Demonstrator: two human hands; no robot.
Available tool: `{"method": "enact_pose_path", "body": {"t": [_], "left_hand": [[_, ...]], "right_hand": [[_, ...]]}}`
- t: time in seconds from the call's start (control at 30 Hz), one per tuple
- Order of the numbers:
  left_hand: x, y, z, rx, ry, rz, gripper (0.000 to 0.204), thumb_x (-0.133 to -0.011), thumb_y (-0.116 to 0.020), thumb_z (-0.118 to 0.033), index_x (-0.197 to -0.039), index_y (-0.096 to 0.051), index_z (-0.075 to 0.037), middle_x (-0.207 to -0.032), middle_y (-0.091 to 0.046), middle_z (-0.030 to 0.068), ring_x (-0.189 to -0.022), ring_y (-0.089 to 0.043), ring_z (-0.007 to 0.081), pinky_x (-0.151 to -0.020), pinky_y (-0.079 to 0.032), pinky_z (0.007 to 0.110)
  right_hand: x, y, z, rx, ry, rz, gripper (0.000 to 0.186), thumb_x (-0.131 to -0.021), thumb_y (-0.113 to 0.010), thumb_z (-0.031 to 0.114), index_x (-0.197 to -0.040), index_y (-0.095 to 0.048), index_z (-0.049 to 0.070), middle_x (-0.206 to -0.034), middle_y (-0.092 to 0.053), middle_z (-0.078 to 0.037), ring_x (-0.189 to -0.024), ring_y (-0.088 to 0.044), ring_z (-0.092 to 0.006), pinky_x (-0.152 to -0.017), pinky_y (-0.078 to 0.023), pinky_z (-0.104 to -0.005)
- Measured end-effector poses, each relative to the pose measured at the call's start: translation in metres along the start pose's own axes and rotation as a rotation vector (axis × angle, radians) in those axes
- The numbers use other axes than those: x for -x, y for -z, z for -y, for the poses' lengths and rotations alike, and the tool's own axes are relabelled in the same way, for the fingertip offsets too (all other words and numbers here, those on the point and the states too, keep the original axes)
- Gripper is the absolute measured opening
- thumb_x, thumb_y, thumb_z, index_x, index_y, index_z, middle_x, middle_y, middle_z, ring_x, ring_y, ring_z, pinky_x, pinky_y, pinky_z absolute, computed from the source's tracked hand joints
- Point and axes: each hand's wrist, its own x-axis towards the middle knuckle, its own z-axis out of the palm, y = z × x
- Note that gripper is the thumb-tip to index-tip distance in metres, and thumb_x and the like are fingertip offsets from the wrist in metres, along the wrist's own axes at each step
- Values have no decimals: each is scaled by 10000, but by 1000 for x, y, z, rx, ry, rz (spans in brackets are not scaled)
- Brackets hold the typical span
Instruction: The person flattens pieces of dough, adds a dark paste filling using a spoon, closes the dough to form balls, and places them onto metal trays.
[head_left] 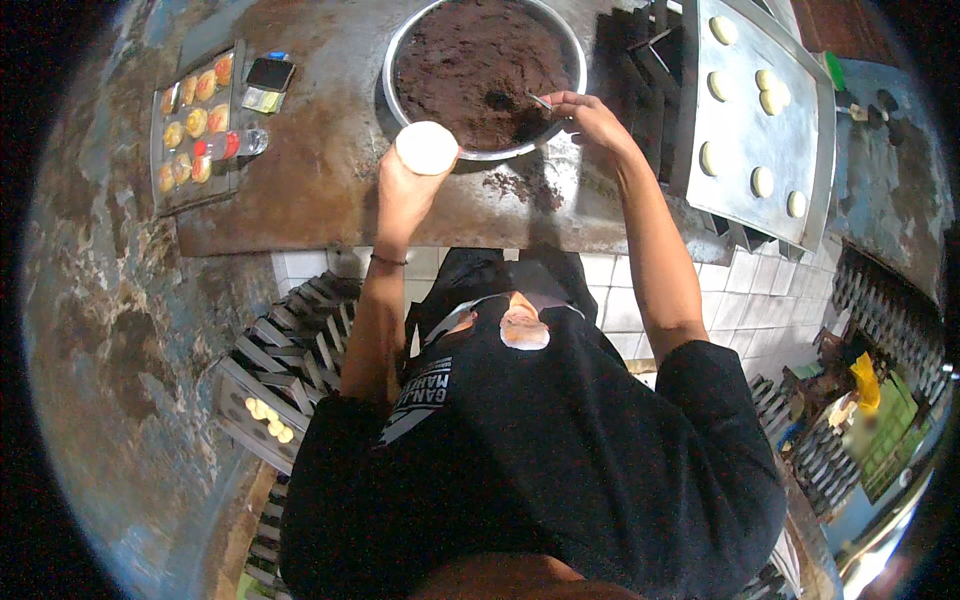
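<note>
A flat, round piece of pale dough (425, 148) rests in my left hand (400, 192), whose fingers curl around its edge beside the near rim of a large metal basin (391, 88). Dark brown, crumbly filling (470, 55) fills the basin, with a hollow dug in its near right part. Above the basin's right rim, my right hand (592, 122) pinches a small metal tool (541, 101). The tool's tip points left toward the hollow; its full shape is too small to make out.
A metal tray (735, 130) with several dough balls stands on the right. On the left lie a tray of topped buns (195, 120), a clear bottle with a red cap (235, 144) and a phone (270, 74). Crumbs (525, 187) dot the table's near part. Below left sits another dough tray (240, 400).
</note>
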Motion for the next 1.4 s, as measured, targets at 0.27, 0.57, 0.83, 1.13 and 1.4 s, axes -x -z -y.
{"method": "enact_pose_path", "body": {"t": [0.27,0.57,0.83,1.13,1.4], "left_hand": [[-26,-16,-43,-26,-218,80,439,-775,-932,-201,-1100,-718,3,-995,-790,132,-908,-760,192,-824,-597,361],[-32,-8,-56,105,-341,166,239,-838,-849,-106,-1033,-738,-25,-994,-795,82,-916,-728,127,-838,-569,309],[-16,-15,-33,43,-237,54,275,-868,-881,-214,-1002,-734,-25,-934,-762,43,-848,-687,125,-806,-548,296],[9,-33,-57,77,-302,455,337,-791,-901,-180,-1021,-723,-10,-923,-774,113,-855,-734,171,-793,-565,338],[5,-20,-89,37,-337,687,448,-765,-904,-193,-1133,-716,-21,-1022,-775,113,-931,-738,175,-851,-570,347]], "right_hand": [[106,-49,71,394,723,-217,395,-948,-598,31,-1322,-697,111,-1086,-656,-150,-1019,-672,-299,-961,-515,-392],[138,-87,53,654,820,-359,726,-784,-656,-76,-1455,-622,199,-1156,-596,-142,-1013,-631,-345,-873,-545,-453],[117,-78,-162,130,74,-426,207,-1015,-630,144,-1146,-652,-15,-1046,-658,-183,-906,-660,-275,-853,-520,-388],[147,-73,-20,268,515,-326,621,-846,-870,319,-1381,-654,90,-1265,-646,-151,-1182,-649,-293,-968,-536,-402],[165,-57,83,329,658,-173,596,-734,-950,322,-1231,-747,62,-1144,-701,-85,-1040,-682,-209,-880,-562,-364]]}}
